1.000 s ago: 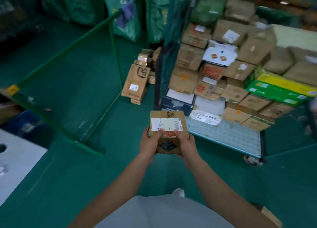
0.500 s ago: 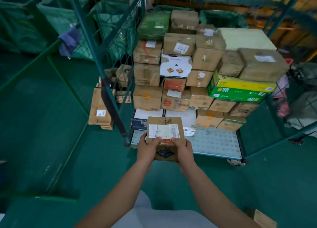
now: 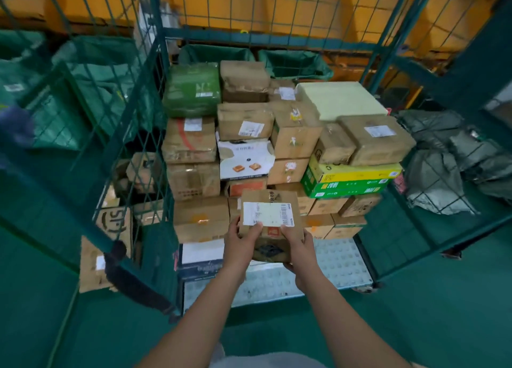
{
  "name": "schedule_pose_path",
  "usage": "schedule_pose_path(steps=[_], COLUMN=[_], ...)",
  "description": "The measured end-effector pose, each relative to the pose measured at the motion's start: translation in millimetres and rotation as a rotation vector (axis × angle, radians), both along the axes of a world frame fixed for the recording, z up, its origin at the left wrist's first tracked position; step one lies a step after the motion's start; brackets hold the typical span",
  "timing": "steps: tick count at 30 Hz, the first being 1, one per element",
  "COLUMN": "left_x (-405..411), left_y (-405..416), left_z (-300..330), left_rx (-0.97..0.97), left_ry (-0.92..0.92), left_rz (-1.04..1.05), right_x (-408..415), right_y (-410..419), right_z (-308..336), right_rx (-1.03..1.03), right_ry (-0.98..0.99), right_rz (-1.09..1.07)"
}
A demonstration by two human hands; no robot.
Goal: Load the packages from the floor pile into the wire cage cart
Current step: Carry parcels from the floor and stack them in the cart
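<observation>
I judge the small cardboard package [image 3: 270, 225] light and stiff, its taped faces possibly slick, best gripped at opposite side edges. My left hand [image 3: 240, 241] and right hand [image 3: 297, 244] each curl round a near corner, holding it above the wire cage cart [image 3: 327, 268] deck's near edge, before the stacked boxes [image 3: 243, 121]

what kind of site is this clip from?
Most likely a parcel sorting depot or courier warehouse. A wire cage cart is stacked with labelled cardboard parcels, green bulk sacks stand behind it, and both hands hold a small box bearing a barcode shipping label.
</observation>
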State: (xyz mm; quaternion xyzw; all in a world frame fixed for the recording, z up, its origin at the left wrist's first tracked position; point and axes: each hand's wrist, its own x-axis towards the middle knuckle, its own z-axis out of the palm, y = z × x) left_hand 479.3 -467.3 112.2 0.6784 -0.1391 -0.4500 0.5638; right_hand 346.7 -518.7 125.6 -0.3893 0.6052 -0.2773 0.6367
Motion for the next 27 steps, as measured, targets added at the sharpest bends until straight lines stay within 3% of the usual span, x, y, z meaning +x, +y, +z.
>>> schedule_pose_path(steps=[13, 22, 27], left_x=[87.7, 111.8, 114.6], left_y=[-118.0, -232.4, -328.4], left_z=[20.3, 50.9, 79.6], left_rx=[-0.124, -0.169, -0.166], left_ry=[0.023, -0.113, -0.292], left_rz=[-0.075, -0.087, -0.089], right_x=[82.7, 106.6, 102.5], right_y=[-114.0, -241.3, -343.3], right_z=[18.6, 49.5, 67.8], right_rx=[-0.147, -0.336, -0.407], right_ry=[0.002, 0.062, 0.074], right_rz=[-0.093, -0.071, -0.021])
